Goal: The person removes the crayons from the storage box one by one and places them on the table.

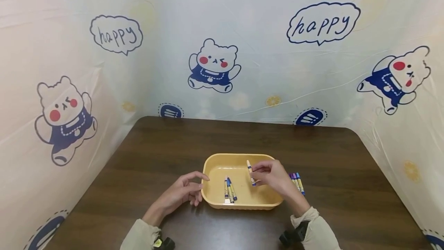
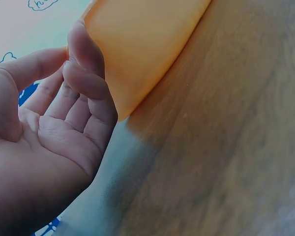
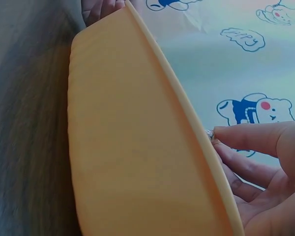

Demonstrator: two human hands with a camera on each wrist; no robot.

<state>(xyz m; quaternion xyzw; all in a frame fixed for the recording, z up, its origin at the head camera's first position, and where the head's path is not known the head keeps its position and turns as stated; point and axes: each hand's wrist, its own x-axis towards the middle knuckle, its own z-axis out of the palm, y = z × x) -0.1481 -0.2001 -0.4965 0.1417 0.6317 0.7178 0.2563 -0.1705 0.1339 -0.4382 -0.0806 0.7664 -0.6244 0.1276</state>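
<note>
Near the front edge of the dark brown wooden table (image 1: 156, 153), roughly midway between its side edges: a shallow yellow plastic tray (image 1: 222, 163). Right hand (image 1: 274, 176) above the tray's right half, thumb and fingertips pinching a white-and-blue crayon (image 1: 250, 171), held tilted over the tray floor and clear of it. Left hand (image 1: 184, 192) at the tray's left wall, fingers loosely bent with the tips touching the outer rim, thumb stretched toward the rim, palm holding nothing. Inside the tray, toward its front wall, a small bundle of blue-and-yellow crayons (image 1: 229, 191) lying together. On the bare table just right of the tray, behind the right hand, a few purple and blue crayons (image 1: 297, 181) side by side.
</note>
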